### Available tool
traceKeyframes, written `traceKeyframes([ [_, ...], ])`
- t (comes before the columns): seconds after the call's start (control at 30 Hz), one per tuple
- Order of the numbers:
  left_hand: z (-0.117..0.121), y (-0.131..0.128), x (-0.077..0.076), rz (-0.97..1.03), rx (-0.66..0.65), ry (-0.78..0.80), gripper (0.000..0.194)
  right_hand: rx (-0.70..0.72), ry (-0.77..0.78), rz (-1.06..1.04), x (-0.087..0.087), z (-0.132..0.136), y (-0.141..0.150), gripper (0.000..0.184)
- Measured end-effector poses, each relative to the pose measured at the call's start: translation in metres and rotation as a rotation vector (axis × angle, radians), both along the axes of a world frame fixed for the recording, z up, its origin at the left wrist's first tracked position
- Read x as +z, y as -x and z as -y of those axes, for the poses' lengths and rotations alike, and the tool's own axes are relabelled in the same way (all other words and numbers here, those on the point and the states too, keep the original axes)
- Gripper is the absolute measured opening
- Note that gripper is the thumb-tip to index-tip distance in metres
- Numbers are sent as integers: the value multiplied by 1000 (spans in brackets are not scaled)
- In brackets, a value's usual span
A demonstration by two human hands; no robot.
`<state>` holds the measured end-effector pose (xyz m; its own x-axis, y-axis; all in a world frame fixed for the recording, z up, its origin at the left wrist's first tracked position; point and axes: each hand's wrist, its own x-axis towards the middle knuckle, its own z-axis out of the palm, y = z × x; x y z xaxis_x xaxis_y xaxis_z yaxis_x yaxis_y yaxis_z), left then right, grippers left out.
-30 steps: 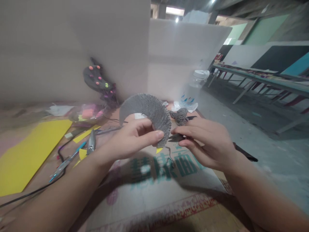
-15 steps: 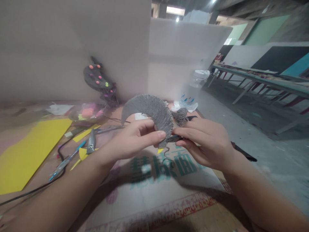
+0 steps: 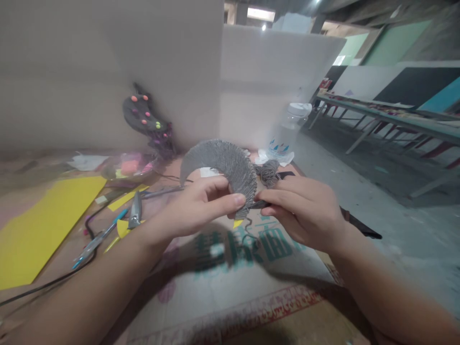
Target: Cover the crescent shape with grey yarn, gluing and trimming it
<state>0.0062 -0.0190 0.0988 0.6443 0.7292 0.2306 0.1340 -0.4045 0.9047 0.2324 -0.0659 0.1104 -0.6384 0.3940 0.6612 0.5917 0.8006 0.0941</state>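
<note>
In the head view my left hand [image 3: 212, 201] pinches a grey yarn-wrapped crescent [image 3: 223, 155] near its lower right end, thumb in front. A small yellow tip [image 3: 237, 223] shows below the wrapping. From that end a loose strand of grey yarn [image 3: 247, 232] hangs down. My right hand [image 3: 302, 206] is closed on small dark snips [image 3: 259, 204], whose blades point left and reach the crescent's lower edge. The snips' handles are mostly hidden in the fingers. Just behind the right fingertips lies a small ball of grey yarn [image 3: 269, 172].
At left are a yellow sheet [image 3: 46, 225], a blue pen [image 3: 100, 237], a black cord and a clear dish [image 3: 125, 167]. A black crescent with coloured dots [image 3: 143, 115] leans on the white partition. A clear bottle [image 3: 285, 132] stands at back right. Printed cardboard [image 3: 230, 297] lies below.
The snips' blades, spread apart a second ago, have come together and moved left against the crescent's lower end. The crescent shifted slightly right, then stayed nearly still.
</note>
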Motion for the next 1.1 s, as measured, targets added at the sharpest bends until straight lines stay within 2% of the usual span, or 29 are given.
traceKeyframes([
  [0.2, 0, 4, 3, -59, 72, -73, 39, -76, 243, -171, 2, 6, 0, 17],
  [0.37, -1, 4, -1, -71, 134, -115, 40, -159, 549, -464, 5, 13, 11, 19],
  [0.5, 3, 1, -2, -151, 182, -252, 39, -162, 825, -549, 3, 11, 25, 24],
  [0.6, 5, -1, 0, -211, 151, -352, 38, -158, 932, -558, 1, 8, 30, 29],
  [0.73, 5, -1, 0, -187, 154, -329, 36, -84, 1004, -555, 1, 6, 27, 22],
  [0.9, 1, 0, -3, -84, 149, -196, 35, -83, 951, -571, 2, 6, 21, 15],
  [1.1, 0, 0, -3, -43, 118, -135, 35, -137, 883, -608, 4, 7, 22, 25],
])
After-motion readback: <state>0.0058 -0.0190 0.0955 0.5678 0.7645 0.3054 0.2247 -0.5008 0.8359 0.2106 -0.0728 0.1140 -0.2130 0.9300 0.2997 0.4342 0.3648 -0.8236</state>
